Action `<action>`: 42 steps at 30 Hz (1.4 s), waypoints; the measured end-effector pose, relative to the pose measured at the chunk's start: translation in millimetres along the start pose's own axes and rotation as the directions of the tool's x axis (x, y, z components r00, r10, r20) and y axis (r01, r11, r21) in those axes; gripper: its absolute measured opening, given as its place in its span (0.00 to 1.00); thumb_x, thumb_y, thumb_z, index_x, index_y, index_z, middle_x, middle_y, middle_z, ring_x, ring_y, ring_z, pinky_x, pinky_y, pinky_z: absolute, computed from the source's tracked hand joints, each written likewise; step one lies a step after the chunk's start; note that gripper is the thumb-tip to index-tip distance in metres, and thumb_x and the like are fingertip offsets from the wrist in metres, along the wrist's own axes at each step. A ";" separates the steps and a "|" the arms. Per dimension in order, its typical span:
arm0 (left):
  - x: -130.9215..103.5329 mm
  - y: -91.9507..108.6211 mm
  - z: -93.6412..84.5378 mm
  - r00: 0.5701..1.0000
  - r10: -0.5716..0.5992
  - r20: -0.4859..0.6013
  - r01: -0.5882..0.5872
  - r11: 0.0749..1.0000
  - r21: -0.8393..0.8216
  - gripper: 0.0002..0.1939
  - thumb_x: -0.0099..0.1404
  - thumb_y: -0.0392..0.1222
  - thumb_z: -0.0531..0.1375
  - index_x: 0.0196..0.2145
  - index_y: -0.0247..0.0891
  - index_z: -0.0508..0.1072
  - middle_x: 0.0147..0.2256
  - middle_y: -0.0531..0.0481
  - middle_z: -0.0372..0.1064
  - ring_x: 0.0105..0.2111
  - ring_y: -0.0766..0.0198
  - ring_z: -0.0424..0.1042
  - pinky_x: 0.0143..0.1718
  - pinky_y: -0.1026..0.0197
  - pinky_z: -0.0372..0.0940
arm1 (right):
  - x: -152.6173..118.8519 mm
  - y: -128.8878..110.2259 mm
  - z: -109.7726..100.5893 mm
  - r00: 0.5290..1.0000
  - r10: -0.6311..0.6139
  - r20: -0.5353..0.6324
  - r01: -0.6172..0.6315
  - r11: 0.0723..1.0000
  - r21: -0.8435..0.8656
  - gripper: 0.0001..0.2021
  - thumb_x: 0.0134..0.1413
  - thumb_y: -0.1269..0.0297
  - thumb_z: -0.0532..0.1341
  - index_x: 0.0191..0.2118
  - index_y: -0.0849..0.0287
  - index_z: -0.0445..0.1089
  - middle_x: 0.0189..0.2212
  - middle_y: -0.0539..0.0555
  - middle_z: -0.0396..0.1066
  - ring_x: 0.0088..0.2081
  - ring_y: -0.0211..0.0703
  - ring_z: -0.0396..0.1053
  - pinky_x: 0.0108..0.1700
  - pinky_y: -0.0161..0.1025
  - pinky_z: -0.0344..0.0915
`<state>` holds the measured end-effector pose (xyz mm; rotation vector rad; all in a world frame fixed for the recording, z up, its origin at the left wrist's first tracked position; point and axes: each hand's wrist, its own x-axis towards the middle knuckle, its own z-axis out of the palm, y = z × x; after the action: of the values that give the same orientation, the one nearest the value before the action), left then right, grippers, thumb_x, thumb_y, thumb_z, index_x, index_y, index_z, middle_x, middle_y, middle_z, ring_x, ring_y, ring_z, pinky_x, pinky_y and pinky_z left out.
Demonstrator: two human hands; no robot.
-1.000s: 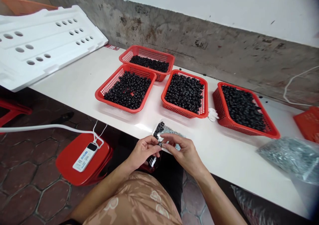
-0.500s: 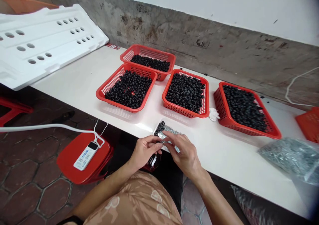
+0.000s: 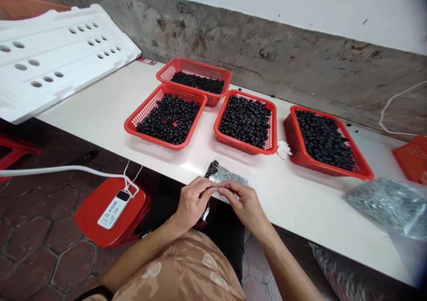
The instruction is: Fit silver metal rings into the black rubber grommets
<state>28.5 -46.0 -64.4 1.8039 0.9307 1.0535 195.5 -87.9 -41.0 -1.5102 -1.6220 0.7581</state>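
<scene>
My left hand (image 3: 192, 201) and my right hand (image 3: 246, 203) meet at the table's front edge. Their thumbs and fingertips pinch a small shiny metal piece (image 3: 217, 188) between them; its exact kind is too small to make out. Just beyond the fingers lies a shallow tray holding a spread of small silvery metal parts (image 3: 230, 174) and, at its left end, a few black ring-like parts (image 3: 212, 167). The fingers hide the near side of this tray.
Red baskets of black parts stand behind: back (image 3: 228, 75), left (image 3: 130, 126), middle (image 3: 216, 130) and right (image 3: 293, 145). A bag of metal parts (image 3: 387, 203) lies right. White foam board (image 3: 80, 56) leans left. A red stool (image 3: 90, 216) carries a power strip (image 3: 115, 210).
My right hand has drawn back from over the tray, and its fingertips now meet the left's on the small metal piece. More of the silvery parts show. The view has shifted slightly.
</scene>
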 end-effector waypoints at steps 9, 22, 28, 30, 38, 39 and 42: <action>4.6 2.0 1.9 0.864 -0.454 0.218 0.503 0.761 -0.409 0.13 0.64 0.49 0.62 0.33 0.35 0.76 0.20 0.55 0.66 0.22 0.68 0.67 0.24 0.67 0.61 | -7.6 12.2 -2.2 0.923 -0.286 -0.258 0.168 0.902 -0.398 0.12 0.63 0.68 0.61 0.51 0.56 0.71 0.39 0.56 0.77 0.38 0.46 0.74 0.43 0.44 0.69; 4.2 -0.8 -8.4 0.750 -0.518 0.411 0.640 0.414 -0.647 0.18 0.55 0.46 0.70 0.42 0.34 0.80 0.27 0.48 0.76 0.28 0.68 0.72 0.34 0.67 0.64 | -1.9 -4.2 5.7 0.968 -0.138 -0.208 0.123 0.989 -0.086 0.06 0.64 0.66 0.59 0.38 0.56 0.74 0.33 0.54 0.76 0.36 0.43 0.74 0.40 0.39 0.69; 3.5 -0.8 -10.4 0.759 -0.535 0.371 0.608 0.380 -0.697 0.21 0.53 0.40 0.72 0.45 0.36 0.80 0.33 0.49 0.76 0.29 0.71 0.73 0.30 0.70 0.63 | -3.9 -9.1 9.8 0.975 -0.117 -0.191 0.107 0.992 -0.063 0.07 0.64 0.66 0.58 0.38 0.56 0.74 0.34 0.54 0.76 0.36 0.44 0.74 0.40 0.40 0.70; 3.1 -0.4 -9.5 0.765 -0.528 0.369 0.592 0.352 -0.725 0.22 0.53 0.39 0.72 0.47 0.38 0.79 0.36 0.50 0.75 0.31 0.70 0.74 0.32 0.70 0.65 | -3.8 -10.9 10.6 0.974 -0.127 -0.190 0.115 0.991 -0.074 0.07 0.64 0.66 0.59 0.37 0.56 0.74 0.34 0.54 0.76 0.36 0.44 0.74 0.40 0.39 0.69; 2.9 2.7 -8.6 0.761 -0.552 0.340 0.591 0.374 -0.715 0.24 0.52 0.40 0.73 0.47 0.36 0.78 0.36 0.48 0.77 0.32 0.67 0.76 0.34 0.69 0.67 | -6.2 -6.8 18.5 0.951 -0.245 -0.189 0.200 0.953 -0.228 0.07 0.64 0.69 0.58 0.42 0.56 0.74 0.36 0.54 0.77 0.38 0.44 0.74 0.43 0.43 0.67; 2.8 1.8 -8.6 0.765 -0.555 0.328 0.586 0.388 -0.711 0.24 0.52 0.40 0.73 0.47 0.35 0.78 0.35 0.48 0.77 0.31 0.67 0.76 0.33 0.69 0.67 | -8.1 -5.8 20.7 0.942 -0.286 -0.178 0.230 0.932 -0.281 0.09 0.65 0.70 0.57 0.44 0.56 0.74 0.37 0.55 0.77 0.38 0.44 0.74 0.44 0.45 0.67; 1.9 -2.9 -8.8 0.763 -0.569 0.306 0.574 0.380 -0.725 0.23 0.51 0.39 0.73 0.45 0.35 0.78 0.33 0.49 0.76 0.29 0.70 0.73 0.31 0.71 0.64 | -14.9 -6.6 24.4 0.936 -0.341 -0.089 0.284 0.879 -0.383 0.14 0.65 0.71 0.55 0.52 0.57 0.72 0.42 0.59 0.76 0.42 0.47 0.74 0.46 0.48 0.67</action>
<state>20.7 -40.7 -63.7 0.6183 0.7916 0.7832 171.2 -101.4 -50.2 -1.4565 -1.8988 0.1581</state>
